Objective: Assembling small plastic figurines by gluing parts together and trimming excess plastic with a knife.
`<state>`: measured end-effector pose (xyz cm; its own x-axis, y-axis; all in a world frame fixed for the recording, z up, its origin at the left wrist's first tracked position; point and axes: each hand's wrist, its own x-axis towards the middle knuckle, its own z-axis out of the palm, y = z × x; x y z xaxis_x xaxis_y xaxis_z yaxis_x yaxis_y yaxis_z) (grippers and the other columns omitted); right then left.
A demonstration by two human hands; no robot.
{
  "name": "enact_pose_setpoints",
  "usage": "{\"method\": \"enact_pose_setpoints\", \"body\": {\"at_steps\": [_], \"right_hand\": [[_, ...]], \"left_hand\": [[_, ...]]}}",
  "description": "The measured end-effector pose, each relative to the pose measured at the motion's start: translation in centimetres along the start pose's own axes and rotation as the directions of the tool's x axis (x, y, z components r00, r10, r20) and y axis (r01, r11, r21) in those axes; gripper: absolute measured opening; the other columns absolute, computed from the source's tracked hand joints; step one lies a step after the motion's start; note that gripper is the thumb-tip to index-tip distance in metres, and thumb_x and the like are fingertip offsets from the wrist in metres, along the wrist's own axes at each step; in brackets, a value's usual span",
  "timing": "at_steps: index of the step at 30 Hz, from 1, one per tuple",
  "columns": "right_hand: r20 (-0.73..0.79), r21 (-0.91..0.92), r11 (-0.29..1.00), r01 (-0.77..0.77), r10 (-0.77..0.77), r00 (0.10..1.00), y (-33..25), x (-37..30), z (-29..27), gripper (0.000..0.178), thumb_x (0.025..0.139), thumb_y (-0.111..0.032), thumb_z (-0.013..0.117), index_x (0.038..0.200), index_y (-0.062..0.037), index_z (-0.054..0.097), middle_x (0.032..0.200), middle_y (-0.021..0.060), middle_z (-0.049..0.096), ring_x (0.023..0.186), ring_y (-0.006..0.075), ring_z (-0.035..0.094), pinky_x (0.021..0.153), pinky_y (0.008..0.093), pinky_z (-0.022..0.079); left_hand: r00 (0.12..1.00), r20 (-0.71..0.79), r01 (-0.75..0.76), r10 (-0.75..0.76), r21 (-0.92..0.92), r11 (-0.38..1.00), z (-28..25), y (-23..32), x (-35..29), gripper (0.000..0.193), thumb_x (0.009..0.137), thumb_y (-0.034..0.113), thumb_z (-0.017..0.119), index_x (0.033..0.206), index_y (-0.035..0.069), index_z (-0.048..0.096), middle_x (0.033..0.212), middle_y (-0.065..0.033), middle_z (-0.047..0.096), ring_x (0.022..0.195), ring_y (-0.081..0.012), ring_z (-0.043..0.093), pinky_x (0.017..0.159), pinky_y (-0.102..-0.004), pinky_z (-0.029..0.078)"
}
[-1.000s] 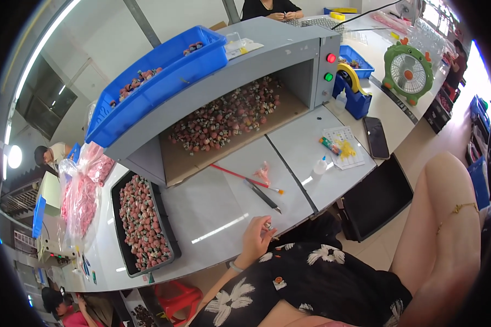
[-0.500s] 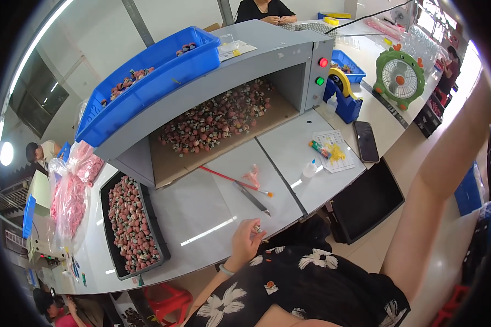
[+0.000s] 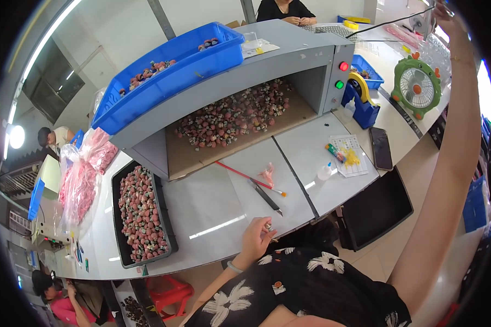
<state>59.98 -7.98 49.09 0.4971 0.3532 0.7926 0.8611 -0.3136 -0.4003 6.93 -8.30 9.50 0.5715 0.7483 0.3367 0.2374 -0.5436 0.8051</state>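
Note:
Near the table's front edge, my left hand [image 3: 258, 237] is closed, pinching a small painted figurine [image 3: 268, 226] in its fingertips. High at the far right, my right arm is raised, and my right hand [image 3: 448, 23] shows small at the picture's rim. Its fingers look curled at a shiny bit beside a black cable; what they hold is not clear. On the table just beyond my left hand lie a dark craft knife [image 3: 265, 197], a red-handled brush [image 3: 251, 177] and a scrap of pink film [image 3: 268, 174].
A grey box machine [image 3: 289, 43] holds many pink figurines [image 3: 232, 117], a blue tray [image 3: 169, 79] on top. A black tray [image 3: 172, 240] of figurines stands left. At right are a dropper bottle [image 3: 324, 171], phone [image 3: 381, 148], tape dispenser [image 3: 361, 103], green fan [image 3: 417, 87] and black bin [image 3: 379, 207].
My right arm has swung upward, and its hand has come into view at the upper right. The view has shifted, so the table sits further right. My left hand still pinches the figurine.

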Motion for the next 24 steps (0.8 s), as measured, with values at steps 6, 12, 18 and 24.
{"method": "enact_pose_setpoints", "body": {"at_steps": [6,12,18,24], "right_hand": [[0.273,0.377,0.926,0.003,-0.114,0.955,0.5,-10.2,-4.0,0.031,0.079,-0.014,0.057,0.109,-0.0069,0.051,0.087,0.0099,0.061,0.077,0.0191,0.058,0.08,0.0311,0.042],[0.468,0.711,0.693,-0.123,-0.334,0.818,0.9,-15.2,-3.1,0.021,0.082,-0.009,0.052,0.102,-0.0059,0.056,0.085,0.0064,0.061,0.071,0.0137,0.057,0.07,0.0262,0.045],[0.874,0.475,0.878,-0.062,-0.462,0.149,-14.1,-35.6,4.8,0.011,0.075,-0.016,0.062,0.082,-0.0078,0.063,0.055,0.0057,0.054,0.049,0.0142,0.053,0.049,0.0282,0.042],[0.861,0.47,0.831,-0.298,-0.355,0.365,-11.3,-43.3,10.4,0.014,0.077,-0.019,0.06,0.08,-0.0053,0.061,0.052,0.0055,0.053,0.045,0.0166,0.05,0.045,0.0286,0.038]], "left_hand": [[0.995,0.068,-0.069,0.074,-0.072,0.995,0.9,-1.1,0.8,0.035,0.07,0.006,0.066,0.102,0.003,0.052,0.089,-0.0098,0.055,0.065,-0.0192,0.054,0.06,-0.0283,0.044],[0.995,0.067,-0.079,0.08,-0.024,0.997,1.7,-0.3,1.1,0.034,0.07,0.007,0.067,0.101,0.002,0.052,0.088,-0.0103,0.056,0.065,-0.0189,0.054,0.061,-0.0283,0.044],[0.993,0.034,-0.111,0.113,-0.049,0.993,0.7,-1.1,0.9,0.034,0.071,0.01,0.067,0.101,0.002,0.052,0.086,-0.0089,0.056,0.064,-0.0183,0.054,0.059,-0.0276,0.044],[0.995,0.092,-0.031,0.034,-0.038,0.999,0.4,-0.9,1.0,0.034,0.068,0.004,0.068,0.099,0.002,0.053,0.088,-0.0104,0.056,0.065,-0.0196,0.054,0.06,-0.0268,0.045]]}}
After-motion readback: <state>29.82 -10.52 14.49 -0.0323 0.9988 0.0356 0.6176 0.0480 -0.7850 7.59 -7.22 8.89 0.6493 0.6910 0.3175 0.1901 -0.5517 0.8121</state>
